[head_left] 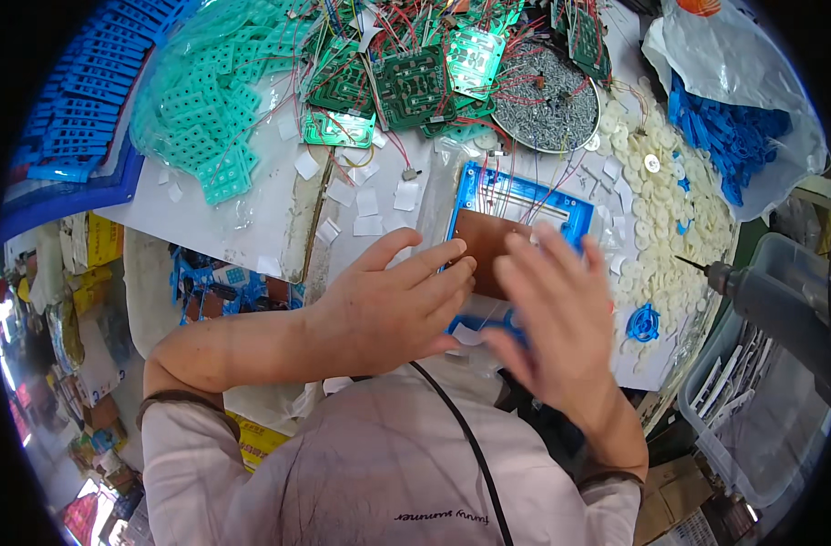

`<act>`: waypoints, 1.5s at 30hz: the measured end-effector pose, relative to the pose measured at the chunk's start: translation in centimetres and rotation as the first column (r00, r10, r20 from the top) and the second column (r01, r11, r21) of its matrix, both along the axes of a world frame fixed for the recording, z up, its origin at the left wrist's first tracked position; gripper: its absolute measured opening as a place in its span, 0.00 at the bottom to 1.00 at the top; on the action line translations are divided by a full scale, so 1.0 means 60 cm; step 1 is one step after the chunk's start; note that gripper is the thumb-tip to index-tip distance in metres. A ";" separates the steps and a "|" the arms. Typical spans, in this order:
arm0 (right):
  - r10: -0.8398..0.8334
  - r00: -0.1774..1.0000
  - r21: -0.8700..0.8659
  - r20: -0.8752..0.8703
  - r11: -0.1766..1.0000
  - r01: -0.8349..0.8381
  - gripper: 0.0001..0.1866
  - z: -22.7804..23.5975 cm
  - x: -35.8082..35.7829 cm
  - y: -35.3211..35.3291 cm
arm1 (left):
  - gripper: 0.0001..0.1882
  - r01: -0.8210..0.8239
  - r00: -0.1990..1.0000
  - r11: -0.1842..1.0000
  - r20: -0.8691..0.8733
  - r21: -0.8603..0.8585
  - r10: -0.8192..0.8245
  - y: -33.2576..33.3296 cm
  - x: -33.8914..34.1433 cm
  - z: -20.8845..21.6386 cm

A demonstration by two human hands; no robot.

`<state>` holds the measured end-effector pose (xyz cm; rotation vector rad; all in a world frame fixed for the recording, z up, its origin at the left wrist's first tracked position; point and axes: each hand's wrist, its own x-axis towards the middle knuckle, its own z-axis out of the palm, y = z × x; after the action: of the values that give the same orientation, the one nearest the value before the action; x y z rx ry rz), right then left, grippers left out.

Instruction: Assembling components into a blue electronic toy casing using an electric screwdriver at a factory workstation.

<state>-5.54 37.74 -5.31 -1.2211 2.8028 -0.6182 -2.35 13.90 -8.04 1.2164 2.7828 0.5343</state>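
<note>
A blue plastic casing (577, 211) lies in front of me on the worktable, with thin red and white wires running across its far part. A plain brown circuit board (482, 238) sits in its middle. My left hand (388, 300) reaches in from the left with its fingers stretched out, their tips at the board's left edge; whether they press on it I cannot tell. Over the right side of the board hovers my right hand (561, 318), smeared by motion, its fingers apart and nothing visible in them. Both hands hide the casing's near part.
Wired green circuit boards (411, 86) heap at the back beside a round tray of screws (547, 100). Green keypad sheets (211, 118) and blue plastic parts (88, 91) lie left. Right are white discs (652, 214), a bag of blue pieces (734, 136) and an electric screwdriver (770, 305).
</note>
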 end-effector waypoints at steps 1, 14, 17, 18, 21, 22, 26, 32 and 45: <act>0.052 0.993 0.115 0.102 0.991 -0.063 0.40 -0.004 0.009 -0.005 | 0.29 0.015 1.000 1.000 -0.006 -0.008 -0.015 -0.001 -0.001 0.000; 0.032 0.987 0.205 0.158 0.977 -0.065 0.38 -0.024 0.020 -0.011 | 0.30 0.123 0.989 0.976 -0.064 -0.181 -0.136 0.004 -0.007 0.013; 0.140 0.965 0.163 0.222 0.971 -0.178 0.37 -0.008 -0.012 0.013 | 0.30 0.150 0.988 0.969 -0.003 -0.194 -0.154 -0.002 -0.016 0.022; 0.147 0.961 0.167 0.233 0.968 -0.189 0.37 -0.006 -0.009 0.018 | 0.30 0.167 0.986 0.967 0.027 -0.193 -0.165 -0.005 -0.021 0.024; 0.152 0.957 0.187 0.246 0.962 -0.201 0.37 0.000 0.008 0.026 | 0.30 0.147 0.989 0.982 0.045 -0.121 -0.142 -0.011 -0.027 0.020; 0.141 0.961 0.199 0.236 0.961 -0.190 0.36 0.001 0.014 0.024 | 0.31 0.154 0.988 0.981 0.043 -0.120 -0.150 -0.011 -0.028 0.019; 0.112 0.977 0.261 0.183 0.952 -0.159 0.31 0.012 0.020 0.008 | 0.31 0.160 0.987 0.981 0.022 -0.109 -0.159 -0.011 -0.032 0.019; 0.181 0.983 0.302 0.016 0.937 -0.177 0.24 -0.016 0.034 -0.007 | 0.27 0.128 0.992 0.988 -0.003 -0.083 -0.129 -0.002 -0.032 0.011; 0.147 0.987 0.102 0.068 0.983 -0.153 0.26 -0.003 0.016 0.006 | 0.12 0.077 0.959 0.954 0.240 0.291 -0.151 -0.015 -0.100 0.015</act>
<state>-4.57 38.08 -5.49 -1.3530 2.6259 -0.4811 -8.35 12.98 -7.12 1.2414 2.4599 1.0239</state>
